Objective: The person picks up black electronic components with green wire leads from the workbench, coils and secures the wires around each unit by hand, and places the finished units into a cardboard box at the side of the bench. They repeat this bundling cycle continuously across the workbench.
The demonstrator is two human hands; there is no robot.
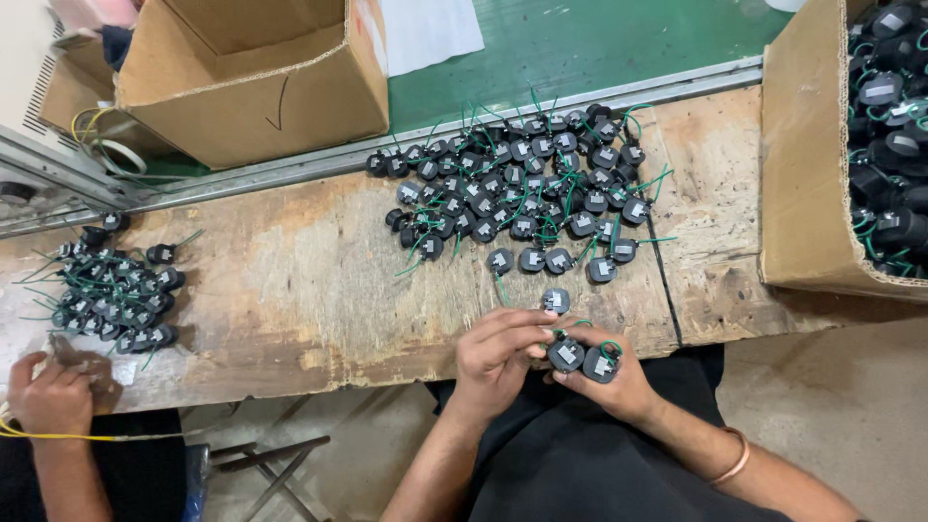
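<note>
Black plastic, green wire: that is what you have in hand. Your right hand cradles two small black round parts side by side at the near edge of the tabletop, over your lap, its fingers curled under and around them, pinching both. Your left hand comes in from the side, fingers pressed together, tips touching the left-hand part.

Doing this well, as I judge it: keep both parts seated deep in the right palm so neither rolls off the edge. Work one at a time with the left fingertips. Mind the thin green leads; they loop close to your knuckles and would snag easily.

Orientation: both parts show their pale labelled faces up toward you. Each is squat and roughly round, so no strong long axis shows; the pair together lines up left to right and slightly down. The leads arc up and away from you.

Around you: one loose part lies just beyond your hands, then a big spread of the same parts. A cardboard box of more stands at the right, an empty-looking box at the far left. A co-worker's hand works near a smaller pile.
</note>
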